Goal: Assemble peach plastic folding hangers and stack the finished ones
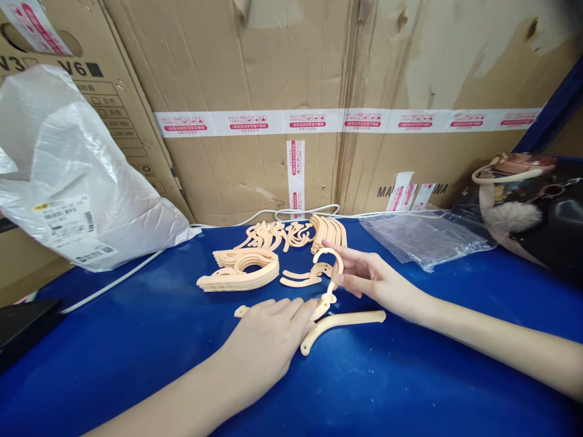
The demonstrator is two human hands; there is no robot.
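Observation:
My right hand (378, 280) pinches a cream plastic hanger hook (340, 267) between thumb and fingers, with its curve upward. The hook's lower end meets a cream hanger arm (321, 310) that my left hand (268, 331) grips from above; the palm hides its middle, and one tip pokes out on the left. A loose curved hanger arm (350, 319) lies just right of the left fingers, on the blue table. Behind my hands lie more curved hanger pieces (303, 278), partly covered by the hook and right fingers.
Stacked folded hangers (241, 283) lie left of centre. Farther back are a pile of loose hooks (268, 234) and stacked hanger arms (328, 232). Cardboard boxes (255, 176) wall the back. A white mailer bag (91, 164), clear plastic bag (423, 237), white cable (113, 282) and black bag (560, 224) surround them.

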